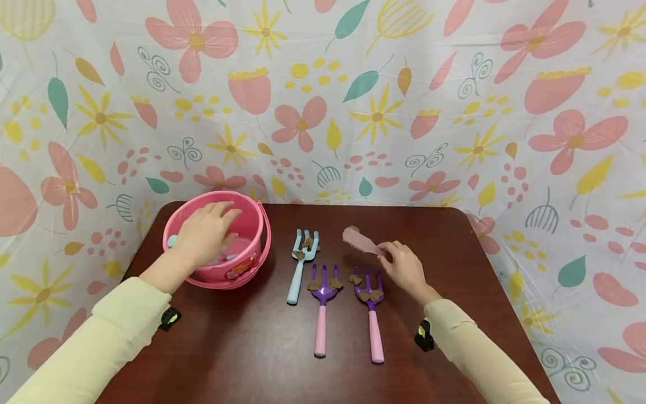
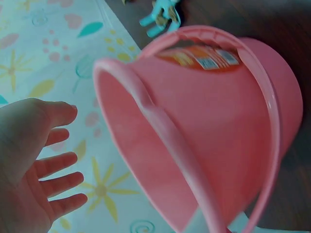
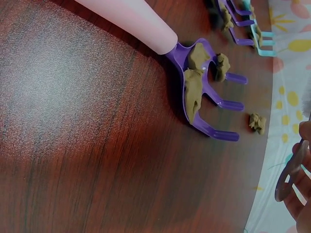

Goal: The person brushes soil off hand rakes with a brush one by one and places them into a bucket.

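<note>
My left hand (image 1: 206, 231) is over the mouth of a pink bucket (image 1: 236, 276), fingers spread and apart from its wall; the left wrist view shows nothing in its grasp. My right hand (image 1: 405, 268) holds a pale pink brush (image 1: 360, 241) by its handle, which ends in a hole (image 3: 291, 170). The brush head points left, above the table's far part. Nearby lie a light blue hand fork (image 1: 304, 255) and two purple hand forks with pink handles, one in the middle (image 1: 323, 292) and one to the right (image 1: 370, 297). Brown clay-like lumps (image 3: 193, 92) stick to their tines.
The forks and bucket stand on a dark brown wooden table (image 1: 242, 348). A loose brown lump (image 3: 256, 123) lies near its far edge. Light-coloured items (image 1: 224, 258) show inside the bucket. A flower-patterned sheet (image 1: 323, 112) hangs close behind and at both sides.
</note>
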The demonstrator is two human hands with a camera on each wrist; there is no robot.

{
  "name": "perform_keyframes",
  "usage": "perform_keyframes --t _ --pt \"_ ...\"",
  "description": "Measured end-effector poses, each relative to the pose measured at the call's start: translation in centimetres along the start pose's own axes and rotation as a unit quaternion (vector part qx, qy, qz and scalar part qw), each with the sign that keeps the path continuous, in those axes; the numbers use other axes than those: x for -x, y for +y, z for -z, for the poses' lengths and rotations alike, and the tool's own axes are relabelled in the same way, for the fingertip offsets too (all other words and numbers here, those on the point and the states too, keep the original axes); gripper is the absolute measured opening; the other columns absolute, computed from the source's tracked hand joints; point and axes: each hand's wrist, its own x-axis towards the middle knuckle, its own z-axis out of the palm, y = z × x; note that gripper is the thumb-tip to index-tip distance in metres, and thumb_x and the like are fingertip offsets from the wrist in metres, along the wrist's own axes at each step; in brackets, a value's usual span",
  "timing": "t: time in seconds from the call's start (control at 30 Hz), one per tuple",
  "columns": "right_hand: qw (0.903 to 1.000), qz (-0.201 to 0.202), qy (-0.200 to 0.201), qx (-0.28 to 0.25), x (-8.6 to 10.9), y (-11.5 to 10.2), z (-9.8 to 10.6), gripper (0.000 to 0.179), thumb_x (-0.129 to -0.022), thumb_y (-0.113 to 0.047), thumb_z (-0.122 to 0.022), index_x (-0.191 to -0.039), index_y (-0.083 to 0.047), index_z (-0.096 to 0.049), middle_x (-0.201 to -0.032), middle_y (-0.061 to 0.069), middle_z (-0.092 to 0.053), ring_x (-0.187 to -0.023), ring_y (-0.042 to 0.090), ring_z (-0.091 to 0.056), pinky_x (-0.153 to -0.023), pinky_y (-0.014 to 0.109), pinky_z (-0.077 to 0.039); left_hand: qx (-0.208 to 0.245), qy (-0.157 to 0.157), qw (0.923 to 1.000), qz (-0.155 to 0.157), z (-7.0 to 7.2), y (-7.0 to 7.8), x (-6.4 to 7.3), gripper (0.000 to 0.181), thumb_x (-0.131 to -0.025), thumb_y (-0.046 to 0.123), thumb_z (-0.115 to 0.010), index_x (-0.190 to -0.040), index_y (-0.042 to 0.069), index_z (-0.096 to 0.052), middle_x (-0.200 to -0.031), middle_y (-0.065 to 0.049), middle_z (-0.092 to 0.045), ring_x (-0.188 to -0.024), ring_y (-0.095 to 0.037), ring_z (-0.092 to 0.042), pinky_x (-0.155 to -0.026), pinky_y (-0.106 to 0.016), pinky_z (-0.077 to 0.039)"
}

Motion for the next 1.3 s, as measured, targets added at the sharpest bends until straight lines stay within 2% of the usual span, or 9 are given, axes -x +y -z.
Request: perform_keyframes --t 0.23,0.4,0.67,0.77,1.13,1.3 --pt "0.9998 0.012 0.013 0.0 -0.2 0.1 0.0 0.023 -0.08 -0.016 -0.07 -0.103 -0.013 -0.065 -0.087 0.007 -0.062 -0.068 0.019 -0.051 -0.052 0.034 -0.04 0.007 0.025 0.999 -0.037 -0.3 1.9 -0.4 0.056 -0.074 0.023 -0.074 -0.124 0.006 -0.055 -0.129 -0.018 -0.05 -0.12 -0.036 -0.045 -0.096 -0.051 -0.039" --pt "0.9998 0.014 0.015 0.004 -0.4 0.2 0.0 0.023 -0.08 -0.016 -0.07 -0.102 -0.013 -0.065 -0.086 0.007 -0.062 -0.068 0.019 -0.051 -0.051 0.034 -0.04 0.001 0.042 0.9974 -0.059 -0.6 3.3 -0.6 0.055 -0.076 0.024 -0.072 -0.125 0.006 -0.055 -0.128 -0.017 -0.051 -0.119 -0.034 -0.047 -0.098 -0.047 -0.039" --pt "0.9999 0.005 0.009 0.006 -0.5 0.0 0.2 0.023 -0.08 -0.017 -0.07 -0.103 -0.013 -0.065 -0.086 0.006 -0.061 -0.07 0.019 -0.052 -0.053 0.036 -0.042 0.022 0.085 0.9907 -0.104 -2.8 5.6 -1.2 0.053 -0.076 0.025 -0.073 -0.122 0.006 -0.056 -0.126 -0.017 -0.053 -0.115 -0.032 -0.05 -0.098 -0.042 -0.04" --pt "0.9999 0.004 0.008 0.005 -0.4 -0.1 0.3 0.023 -0.08 -0.017 -0.07 -0.103 -0.013 -0.065 -0.086 0.006 -0.061 -0.07 0.02 -0.052 -0.054 0.036 -0.042 0.023 0.09 0.9891 -0.115 -3.9 6.3 -1.3 0.053 -0.076 0.026 -0.073 -0.122 0.006 -0.056 -0.125 -0.017 -0.053 -0.114 -0.031 -0.051 -0.097 -0.04 -0.041" --pt "0.9999 0.005 0.01 0.007 -0.4 -0.2 0.2 0.024 -0.081 -0.017 -0.07 -0.104 -0.014 -0.065 -0.086 0.005 -0.061 -0.069 0.019 -0.052 -0.053 0.035 -0.041 0.036 0.058 0.9937 -0.09 -7.5 8.2 -1.6 0.057 -0.075 0.032 -0.072 -0.122 0.006 -0.055 -0.122 -0.014 -0.055 -0.109 -0.029 -0.054 -0.093 -0.039 -0.044" --pt "0.9999 0.006 0.011 0.007 -0.3 -0.3 0.3 0.024 -0.08 -0.017 -0.07 -0.104 -0.014 -0.065 -0.085 0.004 -0.061 -0.068 0.018 -0.051 -0.052 0.034 -0.04 0.049 0.017 0.9971 -0.056 -9.8 8.8 -1.7 0.06 -0.077 0.037 -0.07 -0.125 0.007 -0.053 -0.123 -0.013 -0.054 -0.11 -0.029 -0.053 -0.093 -0.04 -0.043"
